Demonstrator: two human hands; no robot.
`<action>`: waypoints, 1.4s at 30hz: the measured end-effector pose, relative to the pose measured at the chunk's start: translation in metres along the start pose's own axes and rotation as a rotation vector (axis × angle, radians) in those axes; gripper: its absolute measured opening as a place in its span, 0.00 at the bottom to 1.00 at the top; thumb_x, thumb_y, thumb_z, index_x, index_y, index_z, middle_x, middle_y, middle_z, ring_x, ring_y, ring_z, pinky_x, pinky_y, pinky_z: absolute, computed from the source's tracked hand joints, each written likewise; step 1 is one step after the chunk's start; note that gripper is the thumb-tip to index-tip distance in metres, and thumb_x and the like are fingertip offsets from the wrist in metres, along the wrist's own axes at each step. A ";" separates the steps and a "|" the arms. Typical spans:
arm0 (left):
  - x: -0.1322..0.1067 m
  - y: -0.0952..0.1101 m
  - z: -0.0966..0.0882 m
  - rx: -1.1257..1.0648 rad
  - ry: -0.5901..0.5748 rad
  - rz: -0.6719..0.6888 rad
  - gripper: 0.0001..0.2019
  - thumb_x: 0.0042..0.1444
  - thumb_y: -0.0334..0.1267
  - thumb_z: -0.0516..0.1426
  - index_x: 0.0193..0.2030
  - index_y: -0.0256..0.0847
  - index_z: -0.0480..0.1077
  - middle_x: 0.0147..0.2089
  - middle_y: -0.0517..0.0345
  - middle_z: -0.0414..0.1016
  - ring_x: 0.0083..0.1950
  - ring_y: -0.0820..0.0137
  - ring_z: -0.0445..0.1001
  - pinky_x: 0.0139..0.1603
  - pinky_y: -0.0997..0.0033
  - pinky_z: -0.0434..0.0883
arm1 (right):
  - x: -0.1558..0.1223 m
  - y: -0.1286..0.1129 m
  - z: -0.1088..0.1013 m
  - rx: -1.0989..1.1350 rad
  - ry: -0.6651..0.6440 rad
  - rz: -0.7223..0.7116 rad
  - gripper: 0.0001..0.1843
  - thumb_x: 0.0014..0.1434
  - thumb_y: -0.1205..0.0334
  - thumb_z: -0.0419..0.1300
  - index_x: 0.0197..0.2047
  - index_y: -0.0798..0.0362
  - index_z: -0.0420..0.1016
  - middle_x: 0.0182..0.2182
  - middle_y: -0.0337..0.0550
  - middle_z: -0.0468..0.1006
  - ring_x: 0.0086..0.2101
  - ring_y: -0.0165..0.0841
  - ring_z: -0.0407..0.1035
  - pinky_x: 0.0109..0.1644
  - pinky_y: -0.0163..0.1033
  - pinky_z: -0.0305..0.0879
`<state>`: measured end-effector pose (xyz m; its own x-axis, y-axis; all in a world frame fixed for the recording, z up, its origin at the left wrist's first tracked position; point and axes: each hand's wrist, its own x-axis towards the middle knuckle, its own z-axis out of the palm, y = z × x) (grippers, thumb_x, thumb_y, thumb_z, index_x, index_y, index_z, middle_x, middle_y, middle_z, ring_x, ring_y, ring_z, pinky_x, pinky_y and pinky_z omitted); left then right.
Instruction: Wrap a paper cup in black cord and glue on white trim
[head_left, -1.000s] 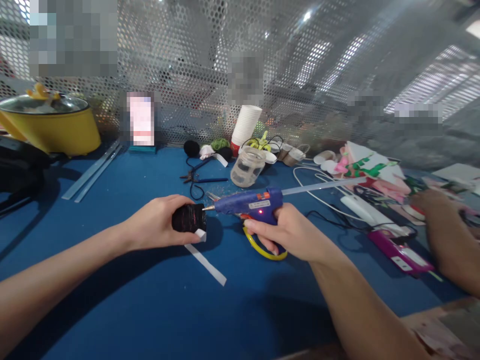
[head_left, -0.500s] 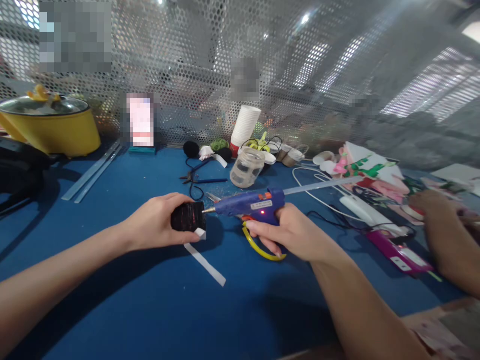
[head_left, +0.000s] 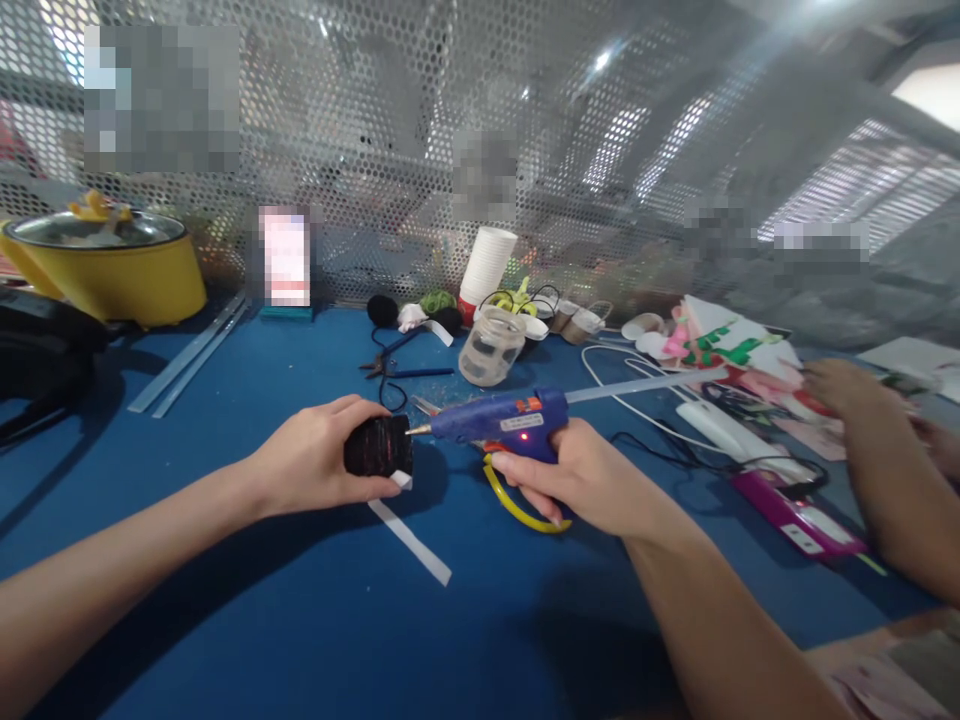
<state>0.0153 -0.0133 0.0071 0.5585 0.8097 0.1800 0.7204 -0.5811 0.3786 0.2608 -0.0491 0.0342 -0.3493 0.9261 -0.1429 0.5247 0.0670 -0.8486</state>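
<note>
Black roll (head_left: 371,447) is gripped by your left hand (head_left: 304,458); your right hand (head_left: 589,482) grasps the glue gun (head_left: 487,416); guide its nozzle (head_left: 421,430) slowly.

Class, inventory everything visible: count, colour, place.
glue gun: 1, blue, centre
cylinder: 1, black, centre
flat strip: 1, white, front
scissors: 1, yellow, centre
pliers: 1, blue, centre
jar: 1, clear, back
cup stack: 1, white, back
screen: 1, pinkish, back
lidded pot: 1, yellow, left
loose sticks: 2, translucent, left
power strip: 1, purple, right
tabletop: 1, blue, beneath
clutter: uncounted, mixed, around
co-worker's forearm: 1, right
left hand: 1, centre
right hand: 1, centre
</note>
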 end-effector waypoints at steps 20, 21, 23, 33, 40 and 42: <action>-0.002 0.004 -0.004 -0.041 0.002 0.002 0.27 0.42 0.51 0.58 0.48 0.39 0.64 0.42 0.51 0.72 0.40 0.63 0.73 0.39 0.66 0.68 | 0.003 -0.002 0.003 0.060 0.024 -0.006 0.20 0.54 0.56 0.55 0.15 0.54 0.60 0.08 0.33 0.62 0.13 0.22 0.55 0.20 0.29 0.56; -0.002 0.005 -0.004 -0.042 0.006 -0.001 0.27 0.42 0.51 0.58 0.48 0.39 0.64 0.42 0.51 0.72 0.40 0.63 0.73 0.39 0.66 0.68 | 0.003 -0.002 0.003 0.062 0.024 -0.011 0.20 0.54 0.56 0.55 0.14 0.54 0.59 0.08 0.33 0.61 0.13 0.22 0.55 0.20 0.29 0.57; -0.002 0.004 -0.004 -0.045 0.014 -0.005 0.27 0.42 0.51 0.58 0.48 0.39 0.64 0.42 0.51 0.72 0.40 0.63 0.73 0.39 0.66 0.68 | 0.003 -0.002 0.003 0.069 0.025 -0.011 0.20 0.54 0.56 0.55 0.15 0.55 0.60 0.08 0.33 0.62 0.13 0.22 0.55 0.20 0.29 0.57; 0.001 0.006 -0.010 -0.135 0.019 -0.067 0.26 0.42 0.52 0.57 0.45 0.37 0.67 0.39 0.52 0.75 0.37 0.64 0.73 0.35 0.69 0.69 | 0.000 0.003 0.001 0.152 -0.024 -0.006 0.14 0.54 0.55 0.56 0.24 0.56 0.64 0.09 0.31 0.61 0.12 0.22 0.54 0.18 0.29 0.55; -0.001 0.011 -0.009 -0.078 0.016 -0.041 0.27 0.41 0.52 0.58 0.47 0.39 0.66 0.43 0.51 0.73 0.41 0.62 0.73 0.40 0.66 0.69 | 0.004 0.005 0.003 0.161 0.025 -0.029 0.15 0.55 0.56 0.55 0.23 0.58 0.66 0.09 0.31 0.62 0.13 0.21 0.55 0.20 0.28 0.57; -0.002 0.011 -0.008 -0.065 0.015 -0.043 0.27 0.41 0.52 0.58 0.47 0.39 0.65 0.43 0.51 0.72 0.41 0.62 0.73 0.40 0.65 0.69 | 0.005 0.006 0.004 0.175 0.038 -0.023 0.15 0.55 0.56 0.55 0.23 0.58 0.66 0.09 0.31 0.62 0.13 0.21 0.55 0.20 0.28 0.56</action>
<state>0.0185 -0.0204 0.0182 0.5216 0.8349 0.1756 0.7149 -0.5400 0.4442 0.2593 -0.0452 0.0262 -0.3279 0.9387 -0.1062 0.3729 0.0254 -0.9275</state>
